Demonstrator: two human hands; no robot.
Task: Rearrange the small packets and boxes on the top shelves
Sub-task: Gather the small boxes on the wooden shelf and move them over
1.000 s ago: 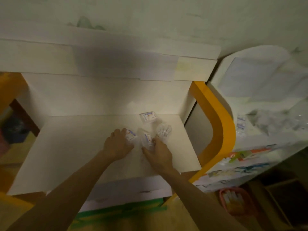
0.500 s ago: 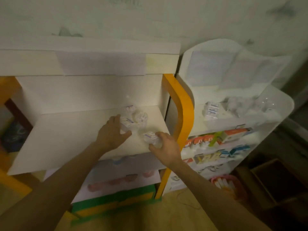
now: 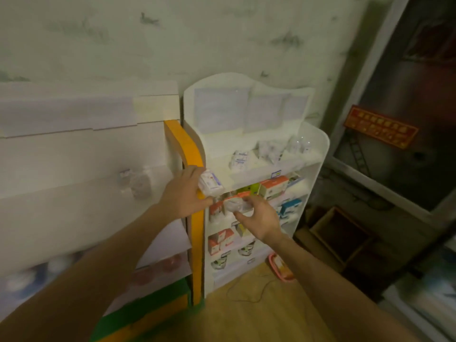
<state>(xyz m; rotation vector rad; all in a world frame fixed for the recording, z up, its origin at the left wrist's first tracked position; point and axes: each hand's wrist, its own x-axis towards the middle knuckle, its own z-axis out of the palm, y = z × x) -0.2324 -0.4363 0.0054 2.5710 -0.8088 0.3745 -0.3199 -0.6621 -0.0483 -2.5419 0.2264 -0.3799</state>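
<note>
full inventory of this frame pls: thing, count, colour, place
left shelf unit: 1, white with orange edge, left
right shelf unit: 1, white, against wall
clear packets: a few, blurred, left top shelf
white packets: several, right top shelf
boxes: several, orange, yellow and blue, lower right shelves
red sign: 1, far right
small box: 1, white, in left hand
clear packet: 1, in right hand

White top shelf (image 3: 249,174) carries small packets (image 3: 269,150) and box (image 3: 239,159).
</note>
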